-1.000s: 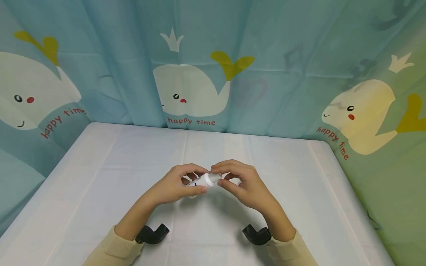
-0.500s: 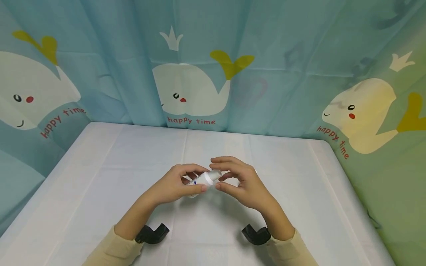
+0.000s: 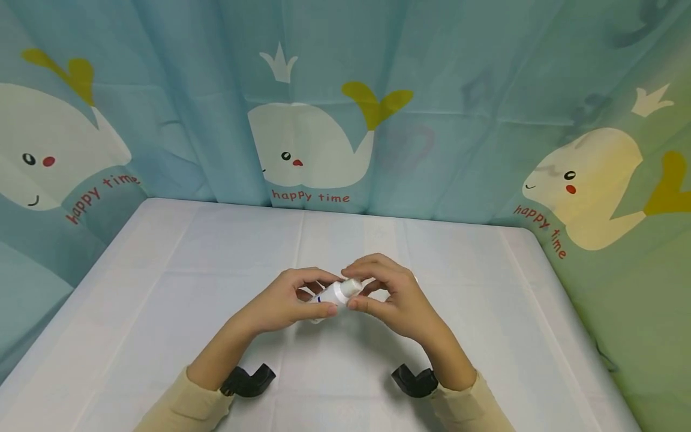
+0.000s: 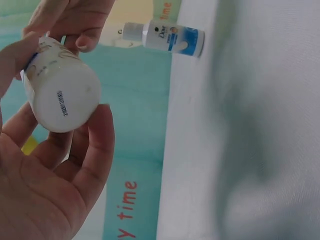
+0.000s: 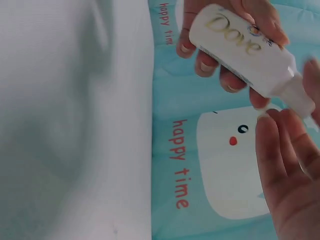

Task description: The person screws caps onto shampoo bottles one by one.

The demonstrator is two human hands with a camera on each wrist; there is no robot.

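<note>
My left hand (image 3: 288,300) grips a small white Dove bottle (image 3: 328,295) tilted in the air, its cap (image 3: 352,287) towards the right. Gold "Dove" lettering shows on its side in the right wrist view, and the left wrist view looks onto its round base (image 4: 67,102) with dark print. My right hand (image 3: 393,294) is held around the cap, thumb on the near side and fingers on the far side, fingertips spread close beside it. The thumb is blurred in the right wrist view.
A second Dove bottle (image 4: 172,37), white and blue, stands on the white-covered table (image 3: 227,240) beyond the hands; my right hand mostly hides it in the head view. A blue-green curtain (image 3: 453,168) with whale prints hangs around the table. Black wrist mounts (image 3: 249,380) sit at both sleeves.
A second ago the right fingers pinched the cap; by half a second ago they had spread off it. Now the fingers have come round nearer to it again. The left hand keeps its grip.
</note>
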